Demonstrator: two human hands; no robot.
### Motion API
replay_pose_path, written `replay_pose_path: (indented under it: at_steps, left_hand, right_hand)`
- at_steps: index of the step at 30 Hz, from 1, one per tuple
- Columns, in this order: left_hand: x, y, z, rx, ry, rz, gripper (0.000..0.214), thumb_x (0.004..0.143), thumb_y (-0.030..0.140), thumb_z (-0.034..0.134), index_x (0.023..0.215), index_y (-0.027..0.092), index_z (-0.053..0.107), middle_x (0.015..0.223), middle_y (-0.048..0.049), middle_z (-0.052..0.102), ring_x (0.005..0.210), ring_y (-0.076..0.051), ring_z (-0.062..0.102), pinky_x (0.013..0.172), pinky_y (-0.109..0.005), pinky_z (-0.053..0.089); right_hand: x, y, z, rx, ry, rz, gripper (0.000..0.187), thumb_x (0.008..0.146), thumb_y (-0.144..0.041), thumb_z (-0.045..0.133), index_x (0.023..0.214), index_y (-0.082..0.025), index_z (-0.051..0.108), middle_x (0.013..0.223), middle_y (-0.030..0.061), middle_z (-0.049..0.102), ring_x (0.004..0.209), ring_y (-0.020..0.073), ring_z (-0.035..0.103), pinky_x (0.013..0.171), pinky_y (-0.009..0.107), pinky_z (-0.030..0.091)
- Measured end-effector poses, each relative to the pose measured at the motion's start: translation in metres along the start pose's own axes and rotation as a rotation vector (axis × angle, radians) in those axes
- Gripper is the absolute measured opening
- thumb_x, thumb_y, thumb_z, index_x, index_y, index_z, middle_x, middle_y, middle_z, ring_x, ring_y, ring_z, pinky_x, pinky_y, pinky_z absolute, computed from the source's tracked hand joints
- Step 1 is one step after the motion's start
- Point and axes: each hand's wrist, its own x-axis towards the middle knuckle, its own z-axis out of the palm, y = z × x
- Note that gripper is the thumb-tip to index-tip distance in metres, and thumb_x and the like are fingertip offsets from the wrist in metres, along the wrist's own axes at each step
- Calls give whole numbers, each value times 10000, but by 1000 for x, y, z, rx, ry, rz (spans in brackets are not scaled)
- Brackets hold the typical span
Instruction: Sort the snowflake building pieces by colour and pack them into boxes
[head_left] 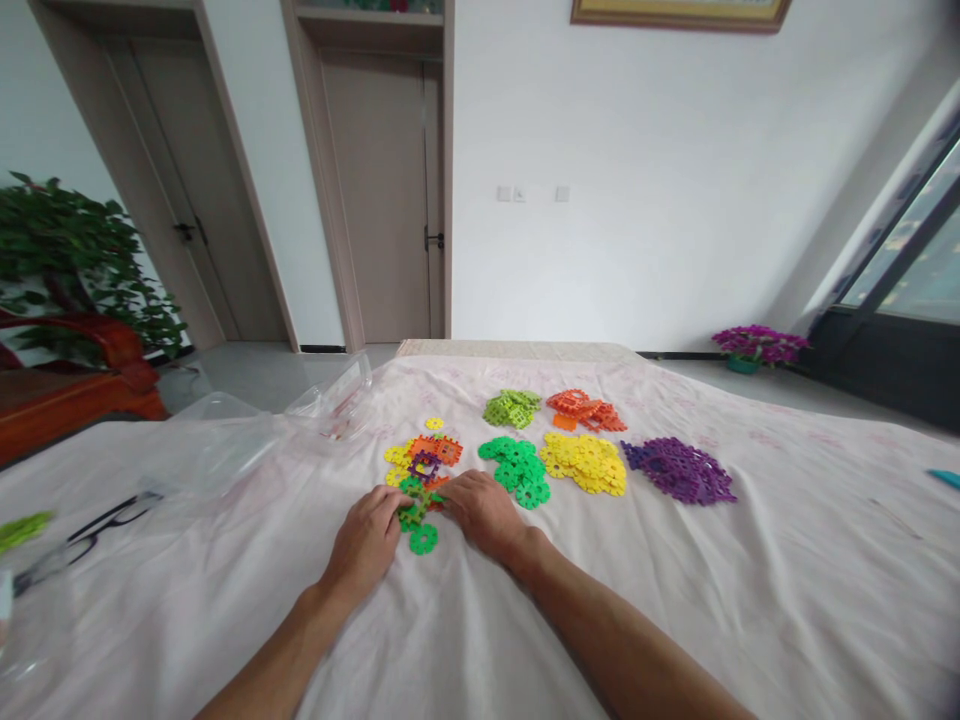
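Note:
A small mixed pile of toy building pieces lies between both hands on the cloth. My left hand (371, 525) has its fingers curled together at the pile's left side, on a light green square piece (414, 508). From the right, my right hand (484, 507) reaches in, fingers bent and close together beside the orange pieces; its fingertips' hold is hidden. Just beyond the hands lie a purple square frame piece (424, 466), an orange square piece (448, 450) and yellow round pieces (396, 456). A green round notched piece (424, 540) sits nearest me.
Sorted heaps lie to the right: green (517, 468), yellow (585, 462), purple (682, 470), light green (511, 408) and orange (585, 409). A lone yellow piece (433, 424) sits beyond the pile. At left are clear plastic packaging (217, 445) and eyeglasses (112, 520).

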Motion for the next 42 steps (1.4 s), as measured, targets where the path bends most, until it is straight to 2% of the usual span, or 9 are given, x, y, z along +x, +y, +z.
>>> replay_pose_path:
  at_steps: [4, 10, 14, 17, 21, 25, 28, 35, 42]
  left_hand:
    - [0, 1, -2, -3, -2, -6, 335, 850, 69, 417, 989, 234, 673, 1054, -52, 641, 1004, -192, 601, 937, -356, 467]
    - [-1, 0, -1, 8, -1, -28, 340, 857, 71, 430, 1016, 241, 677, 1059, -49, 636, 1020, -188, 588, 949, -351, 452]
    - [-1, 0, 0, 13, 11, -41, 300, 869, 91, 433, 991, 231, 668, 1033, -48, 634, 1002, -193, 580, 935, -351, 451]
    - [-1, 1, -1, 15, 17, -49, 272, 873, 97, 430, 962, 225, 653, 1017, -48, 628, 992, -195, 577, 924, -348, 451]
    - [-2, 1, -1, 19, 30, -55, 270, 872, 92, 415, 962, 214, 638, 1015, -55, 620, 992, -197, 573, 921, -348, 449]
    - [-2, 1, -1, 24, 41, -59, 262, 855, 88, 429, 945, 222, 636, 995, -45, 625, 980, -196, 577, 911, -345, 449]
    - [-2, 1, -1, 29, 47, -53, 259, 846, 90, 442, 937, 227, 642, 985, -39, 634, 964, -195, 579, 900, -345, 449]
    - [-1, 3, -3, 46, 33, -49, 253, 847, 100, 442, 937, 221, 646, 977, -45, 641, 957, -200, 574, 890, -347, 446]
    - [-1, 4, -4, 42, 18, -49, 252, 855, 117, 434, 931, 226, 648, 982, -42, 642, 963, -207, 570, 889, -351, 441]
  right_hand:
    - [-3, 7, -4, 9, 115, 144, 255, 973, -252, 457, 1030, -232, 704, 931, 44, 725, 888, 183, 623, 843, 293, 419]
    - [-10, 37, -24, -38, 365, 391, 280, 960, -253, 457, 1123, -221, 683, 1051, 57, 708, 980, 206, 598, 888, 318, 402]
    - [-17, 48, -32, -142, 430, 453, 270, 939, -251, 492, 1125, -237, 688, 1104, 62, 674, 1039, 228, 534, 933, 359, 363]
    - [-17, 37, -31, -124, 372, 337, 249, 927, -222, 522, 1099, -253, 699, 1103, 54, 670, 1052, 228, 512, 933, 364, 355]
    - [-13, 13, -22, -64, 183, 132, 242, 941, -248, 530, 1130, -265, 679, 1124, 46, 676, 1054, 212, 520, 909, 348, 367]
    - [-8, 3, -11, -71, 55, 52, 318, 929, -383, 569, 1222, -274, 627, 1209, 41, 656, 1125, 223, 506, 963, 365, 346]
    - [-6, 6, -7, -52, -5, 16, 331, 929, -475, 546, 1174, -279, 651, 1182, 22, 675, 1117, 219, 524, 960, 349, 346]
    - [-5, 8, -10, -65, -52, -19, 347, 975, -466, 459, 972, -207, 689, 923, 53, 714, 897, 181, 606, 826, 291, 376]
    - [-8, 17, -18, -154, 1, 186, 414, 1018, -408, 346, 833, -194, 648, 776, 52, 660, 751, 159, 589, 691, 254, 364]
